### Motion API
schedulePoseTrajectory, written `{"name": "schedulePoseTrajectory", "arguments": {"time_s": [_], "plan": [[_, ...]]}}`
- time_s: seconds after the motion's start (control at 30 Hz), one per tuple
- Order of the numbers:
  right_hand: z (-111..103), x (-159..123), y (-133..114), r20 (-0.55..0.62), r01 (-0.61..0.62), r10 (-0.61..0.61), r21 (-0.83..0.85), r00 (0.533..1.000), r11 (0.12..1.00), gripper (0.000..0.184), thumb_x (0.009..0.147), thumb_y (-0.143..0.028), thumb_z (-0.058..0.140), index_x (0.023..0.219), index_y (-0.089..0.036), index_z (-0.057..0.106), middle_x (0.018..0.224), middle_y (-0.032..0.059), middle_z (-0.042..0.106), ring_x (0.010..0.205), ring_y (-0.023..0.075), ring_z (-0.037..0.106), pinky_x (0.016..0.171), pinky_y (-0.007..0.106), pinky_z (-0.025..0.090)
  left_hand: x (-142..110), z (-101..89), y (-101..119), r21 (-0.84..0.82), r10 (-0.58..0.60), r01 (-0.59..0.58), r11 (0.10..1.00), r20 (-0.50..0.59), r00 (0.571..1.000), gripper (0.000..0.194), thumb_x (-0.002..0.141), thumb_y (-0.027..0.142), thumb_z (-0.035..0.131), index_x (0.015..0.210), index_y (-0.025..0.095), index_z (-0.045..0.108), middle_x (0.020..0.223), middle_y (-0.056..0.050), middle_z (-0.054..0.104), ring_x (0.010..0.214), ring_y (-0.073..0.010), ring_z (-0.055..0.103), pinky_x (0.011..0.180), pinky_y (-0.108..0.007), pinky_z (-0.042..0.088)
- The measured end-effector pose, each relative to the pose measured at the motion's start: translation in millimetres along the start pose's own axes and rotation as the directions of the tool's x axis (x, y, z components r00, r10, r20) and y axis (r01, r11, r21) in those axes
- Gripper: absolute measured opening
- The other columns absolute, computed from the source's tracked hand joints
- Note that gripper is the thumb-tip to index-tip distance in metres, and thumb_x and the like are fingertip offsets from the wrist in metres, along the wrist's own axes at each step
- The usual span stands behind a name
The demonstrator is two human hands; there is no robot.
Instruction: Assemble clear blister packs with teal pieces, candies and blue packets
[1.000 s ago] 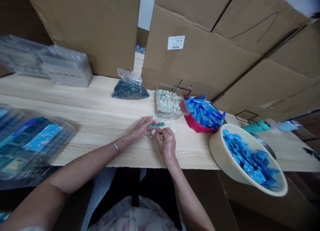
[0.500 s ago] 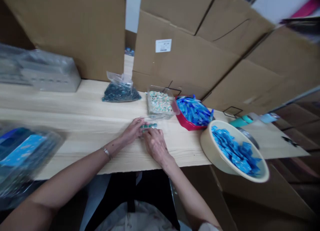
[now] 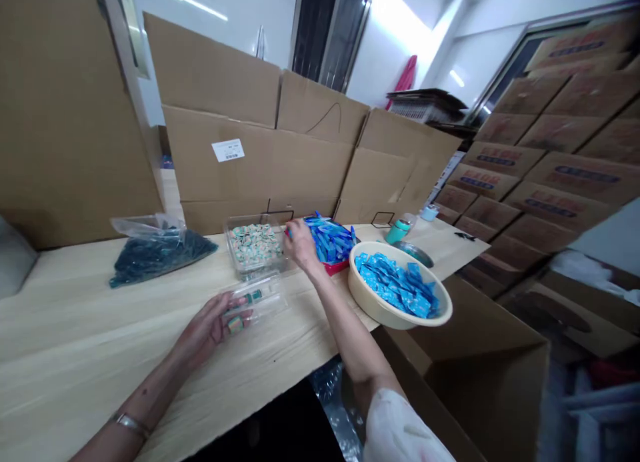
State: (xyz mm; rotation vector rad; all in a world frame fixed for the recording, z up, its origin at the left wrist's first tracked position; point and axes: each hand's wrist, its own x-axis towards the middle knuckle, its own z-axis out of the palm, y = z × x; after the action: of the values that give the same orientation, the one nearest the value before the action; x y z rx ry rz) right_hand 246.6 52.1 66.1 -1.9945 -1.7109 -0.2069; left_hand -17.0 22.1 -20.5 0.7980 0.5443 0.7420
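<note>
Head view, looking down at my two hands on the pale wood-grain surface [image 3: 75, 329]. My left hand [image 3: 207, 325] lies near me, its fingers [image 3: 225, 309] curled against one small clear plastic case [image 3: 265, 301], which holds a teal piece; one small round striped piece [image 3: 235, 324] sits against my fingers. My right hand [image 3: 301, 243] is farther off, its fingers bunched at the rim of one red tray [image 3: 333, 269] heaped with glossy blue packets [image 3: 330, 241]; I cannot tell whether they pinch anything. Just left of that tray stands one clear rectangular tray [image 3: 231, 245] of cream-and-teal pieces. Farther left lies one crumpled clear bag of dark teal pieces [image 3: 160, 254]. To the right, one round cream bowl [image 3: 363, 292] holds many flat blue packets [image 3: 397, 285].
</note>
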Motion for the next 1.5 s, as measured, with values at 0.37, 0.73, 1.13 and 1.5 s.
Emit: {"name": "schedulePoseTrajectory", "arguments": {"time_s": [0.37,0.73,1.13,1.5], "plan": [[11,-8,97,0.319,-0.442,0.540,-0.333,0.778,0.833,0.034,0.079,-0.013,0.052,0.110,-0.006,0.062,0.112,0.0247,0.061,0.105,0.0291,0.059,0.083,0.037,0.045,-3,3.0,4,-0.018,0.000,0.001,1.000,0.031,1.000,0.031,0.083,0.031,0.059,0.110,0.019,0.050,0.105,-0.012,0.065,0.082,-0.0243,0.069,0.068,-0.038,0.055],[-12,-29,64,0.137,-0.086,0.068,0.132,0.988,0.987,0.037,0.082,-0.025,0.056,0.116,-0.011,0.061,0.107,0.0110,0.066,0.092,0.0195,0.062,0.081,0.027,0.046,2,-4.7,-4,0.016,-0.011,0.010,1.000,0.047,0.999,0.032,0.082,0.036,0.059,0.107,0.017,0.052,0.103,-0.014,0.064,0.079,-0.0245,0.068,0.063,-0.035,0.055],[-19,-94,-43,0.228,0.448,-0.458,0.095,0.859,0.889,0.018,0.083,-0.021,0.060,0.100,-0.021,0.068,0.096,0.0073,0.065,0.094,0.0190,0.059,0.078,0.030,0.047,-2,3.5,-1,0.098,-0.053,0.045,0.994,0.088,0.995,0.034,0.080,0.036,0.062,0.106,0.015,0.056,0.100,-0.012,0.064,0.077,-0.0215,0.068,0.060,-0.032,0.055],[-3,-118,11,0.101,0.089,-0.103,0.138,0.989,0.986,0.019,0.084,-0.018,0.051,0.093,-0.016,0.067,0.087,0.0070,0.068,0.077,0.0172,0.063,0.069,0.027,0.047,-8,-9.0,50,0.155,0.200,-0.182,0.971,-0.110,0.973,0.028,0.081,0.032,0.060,0.100,0.012,0.060,0.097,-0.014,0.069,0.072,-0.0212,0.068,0.059,-0.030,0.054]]}}
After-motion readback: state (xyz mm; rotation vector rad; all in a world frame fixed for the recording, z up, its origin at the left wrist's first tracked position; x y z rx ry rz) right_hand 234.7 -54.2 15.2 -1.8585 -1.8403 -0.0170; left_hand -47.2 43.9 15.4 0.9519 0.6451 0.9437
